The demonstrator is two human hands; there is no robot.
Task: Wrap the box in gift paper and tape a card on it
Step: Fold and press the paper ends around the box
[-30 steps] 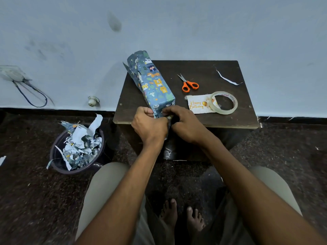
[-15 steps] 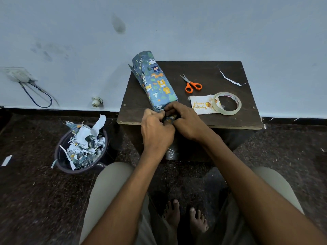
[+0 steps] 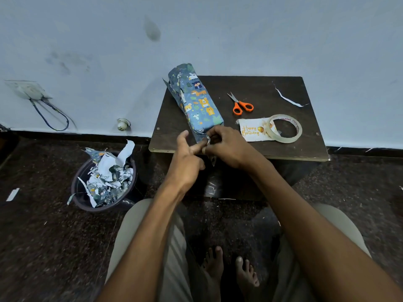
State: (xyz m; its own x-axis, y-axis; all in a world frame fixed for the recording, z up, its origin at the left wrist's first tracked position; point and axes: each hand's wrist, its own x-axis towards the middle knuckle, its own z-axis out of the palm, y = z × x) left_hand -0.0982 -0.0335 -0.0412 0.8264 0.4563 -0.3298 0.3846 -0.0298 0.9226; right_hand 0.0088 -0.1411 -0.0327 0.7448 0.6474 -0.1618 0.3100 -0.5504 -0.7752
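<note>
Box (image 3: 197,101) lies lengthwise, pointing from hands (image 3: 209,147) toward wall.

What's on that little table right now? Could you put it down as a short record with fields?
table: small dark wooden table against a pale wall
box: long box in blue animal-print paper, lying at an angle on the left side
near end of box: right hand pinches a paper flap there
left hand: fingers loosely spread beside the flap, gripping nothing clearly
card: Happy Birthday card, not yet on the box
tape: clear tape roll overlapping the card's right edge
scissors: orange-handled scissors, behind the card
floor: bin of paper scraps, left of the table
</note>
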